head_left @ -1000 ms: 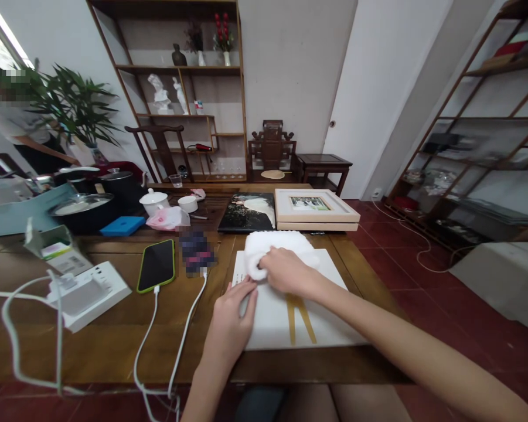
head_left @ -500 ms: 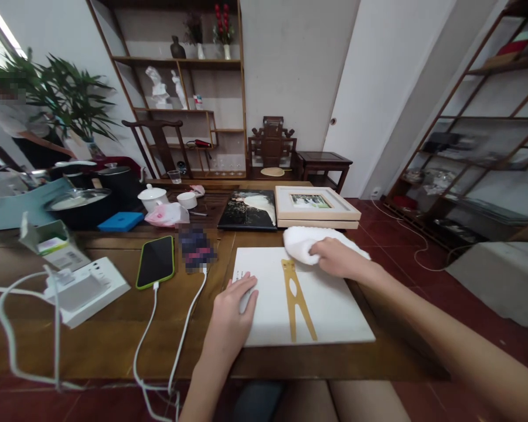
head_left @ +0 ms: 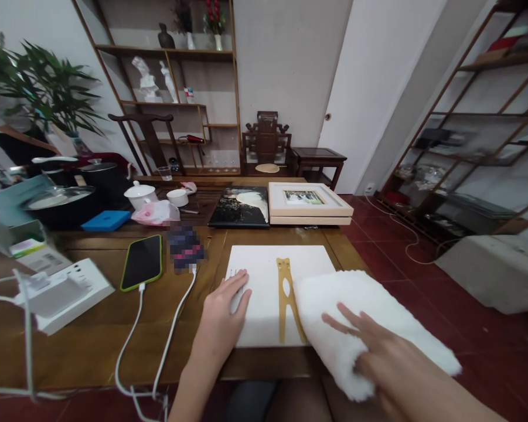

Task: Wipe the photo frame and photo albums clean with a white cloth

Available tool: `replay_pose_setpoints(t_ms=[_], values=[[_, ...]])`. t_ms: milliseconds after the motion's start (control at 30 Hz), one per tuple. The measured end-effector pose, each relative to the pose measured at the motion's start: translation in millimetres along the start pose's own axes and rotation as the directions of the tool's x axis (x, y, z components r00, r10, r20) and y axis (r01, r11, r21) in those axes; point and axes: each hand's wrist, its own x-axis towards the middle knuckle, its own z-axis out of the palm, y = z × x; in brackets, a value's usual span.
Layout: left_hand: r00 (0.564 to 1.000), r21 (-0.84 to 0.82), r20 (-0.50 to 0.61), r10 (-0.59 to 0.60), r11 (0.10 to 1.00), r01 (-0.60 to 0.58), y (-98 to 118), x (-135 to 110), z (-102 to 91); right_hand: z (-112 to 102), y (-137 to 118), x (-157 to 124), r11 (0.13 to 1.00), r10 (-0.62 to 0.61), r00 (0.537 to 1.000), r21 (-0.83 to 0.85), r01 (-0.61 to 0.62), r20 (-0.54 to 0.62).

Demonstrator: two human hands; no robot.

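A flat white board (head_left: pixel 257 310) with a long gold two-legged shape (head_left: pixel 284 275) on its face lies at the near edge of the wooden table. My left hand (head_left: pixel 222 308) rests on the board's left edge, fingers stretched out and thumb apart. Over the board's lower right part and past its edge spreads a fluffy white towel (head_left: pixel 378 296). My right hand (head_left: pixel 369 340) grips this towel, two fingers extended along it and the others sunk into a fold. The board's right side is hidden under the cloth.
Left of the board lie a green-cased phone (head_left: pixel 143 262), a blurred dark item (head_left: pixel 185 247), white cables (head_left: pixel 180 316) and a white power strip (head_left: pixel 72 293). Behind are a black picture panel (head_left: pixel 228 211), stacked light frames (head_left: pixel 310 205), a lidded white cup (head_left: pixel 139 193) and a pan (head_left: pixel 61 202).
My right hand has brought the towel from the board's top right corner down toward me, and the towel is spread wider. My left hand stays on the board. The view shifted slightly.
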Motion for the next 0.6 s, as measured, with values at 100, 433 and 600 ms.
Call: replay_pose_setpoints(t_ms=[100, 433, 600], values=[[0.999, 0.026, 0.034, -0.004, 1.000, 0.003, 2, 1, -1.0, -13, 2, 9, 0.998, 0.059, 0.998, 0.000, -0.059, 0.035], [0.992, 0.048, 0.119, -0.038, 0.998, 0.032, 4, 1, -5.4, -34, 43, 115, 0.992, 0.062, 0.992, -0.100, -0.073, -0.108], [0.995, 0.054, 0.092, -0.031, 0.998, 0.026, 4, 1, -4.8, -27, 18, 78, 0.995, 0.032, 0.999, -0.088, -0.035, -0.036]])
